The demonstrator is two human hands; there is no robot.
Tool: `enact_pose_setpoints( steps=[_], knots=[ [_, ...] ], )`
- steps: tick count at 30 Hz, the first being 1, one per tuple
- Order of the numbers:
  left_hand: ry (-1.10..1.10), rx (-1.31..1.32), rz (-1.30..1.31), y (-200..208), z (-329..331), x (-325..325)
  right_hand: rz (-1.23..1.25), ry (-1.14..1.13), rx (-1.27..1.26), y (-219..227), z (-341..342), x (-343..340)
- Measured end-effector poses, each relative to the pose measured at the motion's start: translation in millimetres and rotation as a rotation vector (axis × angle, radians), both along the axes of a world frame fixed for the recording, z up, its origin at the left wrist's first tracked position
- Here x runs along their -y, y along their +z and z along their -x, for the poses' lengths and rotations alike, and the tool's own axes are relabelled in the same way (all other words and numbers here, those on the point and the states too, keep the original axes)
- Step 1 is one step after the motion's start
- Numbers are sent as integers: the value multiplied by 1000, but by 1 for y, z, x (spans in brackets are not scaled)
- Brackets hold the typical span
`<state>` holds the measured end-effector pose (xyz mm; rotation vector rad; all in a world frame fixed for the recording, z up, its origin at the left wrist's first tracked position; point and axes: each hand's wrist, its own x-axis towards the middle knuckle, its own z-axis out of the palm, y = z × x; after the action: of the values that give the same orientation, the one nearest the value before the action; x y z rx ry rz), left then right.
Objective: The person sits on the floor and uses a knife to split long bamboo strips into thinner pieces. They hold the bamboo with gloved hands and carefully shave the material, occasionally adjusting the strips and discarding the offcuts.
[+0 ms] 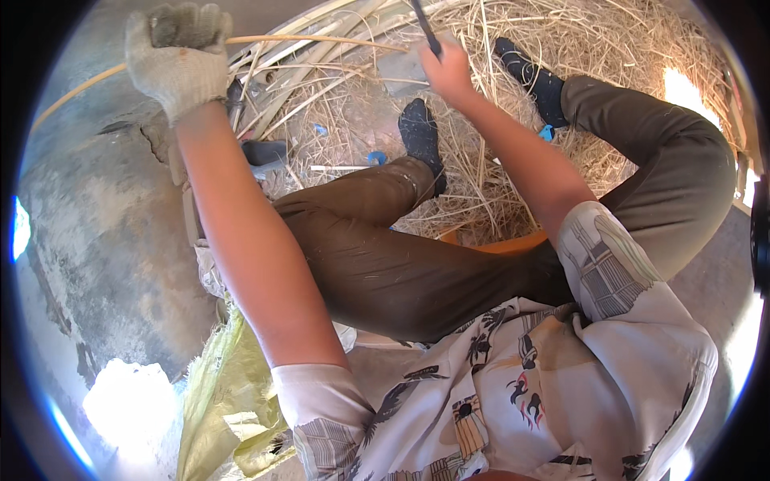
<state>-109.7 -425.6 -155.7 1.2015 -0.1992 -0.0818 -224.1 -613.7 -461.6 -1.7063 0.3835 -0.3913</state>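
Observation:
My left hand (pixel 178 60), in a pale knitted work glove, is raised at the upper left. Its fingers are closed round a long, thin tan cane strip (pixel 297 38). The strip bends down past the glove on the left and runs right toward my other hand. Bare, my right hand (pixel 447 70) is closed on a dark-handled tool (pixel 425 28) whose handle slants up out of the picture. Beside these fingers is a flat grey piece (pixel 399 74) that looks like a broad blade. The strip's right end reaches close to it; whether they touch I cannot tell.
Straw-like shavings (pixel 593 36) cover the floor around my socked feet. Several pale split strips (pixel 313 60) lie between my hands. A worn grey wall (pixel 104 232) curves along the left. Below my left arm is a frayed yellow-green woven sack (pixel 224 393).

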Motion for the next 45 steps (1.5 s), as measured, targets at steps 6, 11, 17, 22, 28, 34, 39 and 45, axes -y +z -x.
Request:
enact_pose_setpoints(
  steps=[6,11,17,22,28,34,39,45],
  knots=[
    [78,-35,33,2,5,26,231,124,-631,-101,41,15],
    [104,-47,0,-2,9,5,20,59,-372,-33,12,14],
    [39,-79,61,3,9,16,344,105,-567,-113,33,20],
    [-10,-74,79,-7,7,-15,157,115,-470,-29,2,29],
    [132,-153,78,4,16,12,376,131,-652,-90,43,10],
    [72,-124,101,-8,11,-14,94,70,-554,3,-11,23],
    [-282,-110,145,-8,-17,-25,450,313,-672,-116,23,35],
    [-117,-136,123,-15,-2,-45,109,106,-505,-25,17,26]
  ],
)
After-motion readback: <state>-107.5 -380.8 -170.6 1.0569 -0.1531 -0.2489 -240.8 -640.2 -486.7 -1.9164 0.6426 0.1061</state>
